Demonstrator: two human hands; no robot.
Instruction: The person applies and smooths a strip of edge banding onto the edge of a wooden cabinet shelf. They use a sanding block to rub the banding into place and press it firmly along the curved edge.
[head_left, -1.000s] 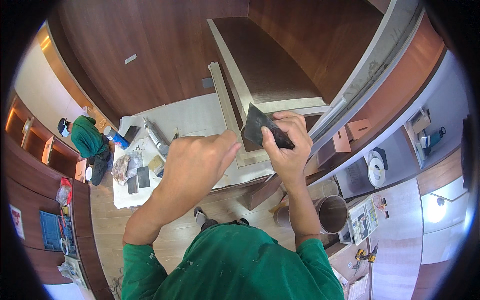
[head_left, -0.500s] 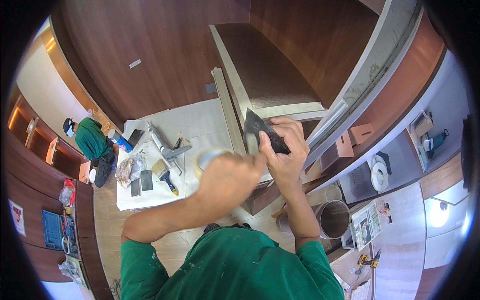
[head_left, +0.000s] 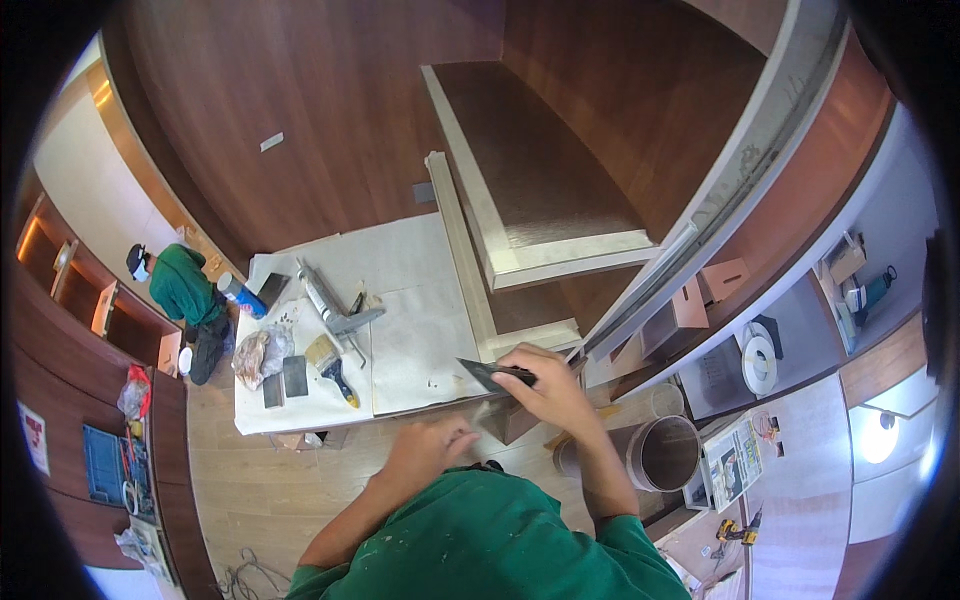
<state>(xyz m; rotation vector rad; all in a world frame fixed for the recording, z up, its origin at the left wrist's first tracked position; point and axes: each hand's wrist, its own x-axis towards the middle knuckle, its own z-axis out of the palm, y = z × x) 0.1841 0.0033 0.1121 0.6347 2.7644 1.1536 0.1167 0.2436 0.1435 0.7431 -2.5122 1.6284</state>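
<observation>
My right hand (head_left: 545, 385) is closed around a dark, flat-bladed scraper (head_left: 492, 374), its pointed corner toward the left. The blade lies just above the front end of a lower wooden ledge (head_left: 530, 338) edged with a pale strip. My left hand (head_left: 428, 450) is low in front of my chest, fingers curled and thumb out; whatever it may hold is hidden. A small pale blur (head_left: 483, 410) shows beside its fingertips. Beyond the scraper stands a brown shelf (head_left: 545, 160) with pale strips along its edges.
On the paper-covered board (head_left: 415, 290) at left lie a caulking gun (head_left: 325, 300), a paintbrush (head_left: 330, 370), a blue can (head_left: 241, 295), grey flat plates (head_left: 294, 376) and crumpled plastic (head_left: 258, 355). A co-worker (head_left: 185, 285) crouches far left. A brown bucket (head_left: 665, 453) stands at right.
Both hands have come down and apart. The scraper has left the shelf's front corner, now seen whole, and is tilted flatter. The roll of tape seen by my left hand is out of sight.
</observation>
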